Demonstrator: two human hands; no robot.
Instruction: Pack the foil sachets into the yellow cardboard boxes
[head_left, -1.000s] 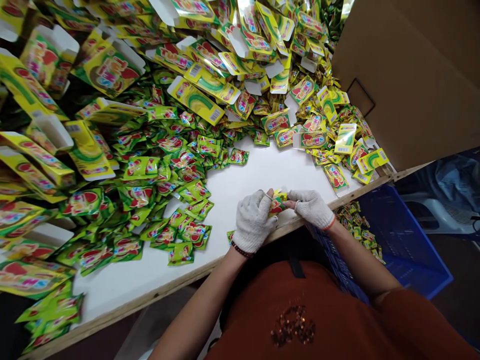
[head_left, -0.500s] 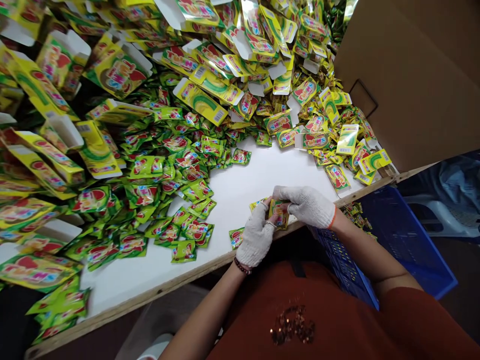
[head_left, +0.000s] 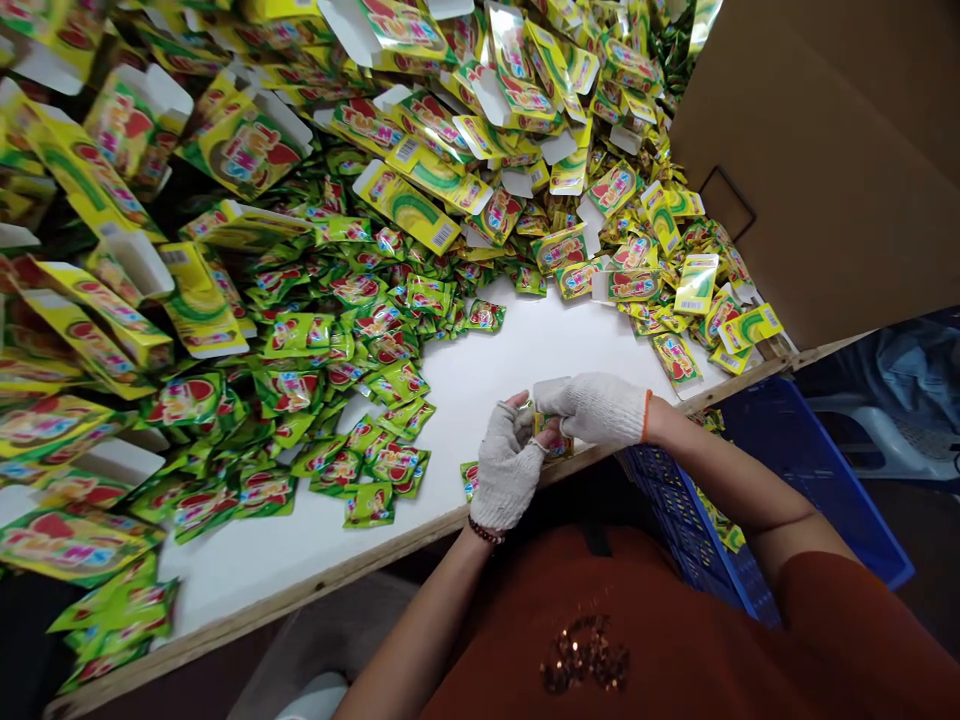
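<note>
My left hand [head_left: 510, 465], in a white glove with bare fingertips, is closed around the lower left side of a small yellow box [head_left: 559, 440]. From the right, my right hand [head_left: 606, 408], gloved too, grips the same box near its pale open flap [head_left: 551, 393]. The gloves cover most of the box, so its contents are hard to see. Something shiny shows between the fingers of my left hand, too small to tell. Beside my left wrist a green candy packet [head_left: 469, 480] lies on the white table [head_left: 450, 400], partly hidden by the glove.
Many green candy packets [head_left: 289, 390] spread over the left and middle of the table. Yellow boxes [head_left: 409, 205], several with open flaps, are heaped behind them. A brown carton [head_left: 817, 170] stands at the right, above a blue crate [head_left: 832, 480] beyond the wooden table edge [head_left: 315, 585].
Both hands have shifted slightly, the right one to the left, and they cover more of the box. A packet beside the box is now hidden. More packets show in the blue crate.
</note>
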